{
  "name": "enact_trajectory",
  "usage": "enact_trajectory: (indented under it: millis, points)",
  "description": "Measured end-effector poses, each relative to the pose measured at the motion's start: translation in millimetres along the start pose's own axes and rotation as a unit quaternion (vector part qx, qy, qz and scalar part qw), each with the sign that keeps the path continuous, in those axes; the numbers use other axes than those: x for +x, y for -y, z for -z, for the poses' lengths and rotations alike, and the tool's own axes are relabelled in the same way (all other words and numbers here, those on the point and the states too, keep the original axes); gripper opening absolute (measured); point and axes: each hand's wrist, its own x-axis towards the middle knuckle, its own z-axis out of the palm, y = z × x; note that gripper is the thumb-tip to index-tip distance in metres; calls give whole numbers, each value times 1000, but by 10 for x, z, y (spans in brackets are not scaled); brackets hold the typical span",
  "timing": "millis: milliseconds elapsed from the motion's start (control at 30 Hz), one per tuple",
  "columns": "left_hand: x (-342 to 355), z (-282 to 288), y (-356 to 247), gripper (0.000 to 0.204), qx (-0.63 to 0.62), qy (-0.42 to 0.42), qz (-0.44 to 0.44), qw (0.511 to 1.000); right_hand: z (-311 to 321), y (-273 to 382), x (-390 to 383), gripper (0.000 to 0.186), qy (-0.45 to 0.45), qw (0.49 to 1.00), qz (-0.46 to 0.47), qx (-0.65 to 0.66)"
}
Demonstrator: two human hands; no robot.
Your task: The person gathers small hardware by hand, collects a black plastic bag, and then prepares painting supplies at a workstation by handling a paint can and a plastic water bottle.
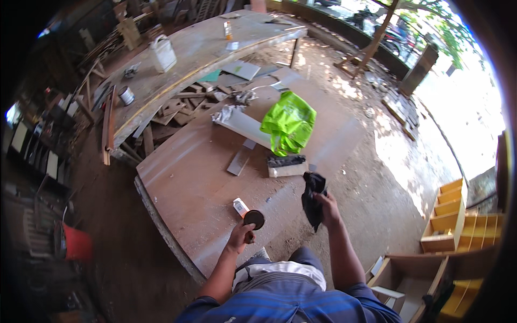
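Note:
My left hand [239,237] grips a dark round disc [253,219], maybe a lid or sanding pad; anything beneath it is hard to make out. Just behind the disc, a small white-and-orange box [240,205] lies on the large brown board [188,167]. In my right hand [328,205] is a crumpled black cloth or bag [313,200], hanging over the right part of the board. Farther forward lie a bright green bag [289,121], a pale block with a dark top [286,171], a small grey plank [239,163] and a long pale strip [239,125].
A long workbench [199,32] behind carries a white jug [162,52] and a can [126,95]; wood scraps [175,107] lie beneath its front edge. Wooden cabinets [447,220] stand at my right, a red container [75,239] at my left, a wooden post [417,70] at back right.

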Motion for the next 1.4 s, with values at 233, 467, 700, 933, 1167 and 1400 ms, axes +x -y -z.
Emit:
enact_trajectory:
  millis: [233,467,700,933,1167,1400]
  points:
    - [279,-360,-267,46,-49,-21,-83,995,-625,473,2680,53,172,924,60,-336]
    - [433,-979,121,58,-161,-250,-150,943,-2159,-131,5211,83,323,716,189,-590]
    - [936,-1643,624,44,-292,-323,-95,895,-2868,-878,5901,66,329,481,219,-782]
    - [1178,-1878,477,45,-336,-325,-134,874,-2568,-418,5990,30,425,782,-68,-450]
    - [1458,-1803,44,42,-301,-268,-109,909,-1991,-346,7219,45,194,642,323,-668]
    - [1285,-1820,-33,34,-283,-288,-116,907,-1951,-179,6839,42,253,778,155,-554]
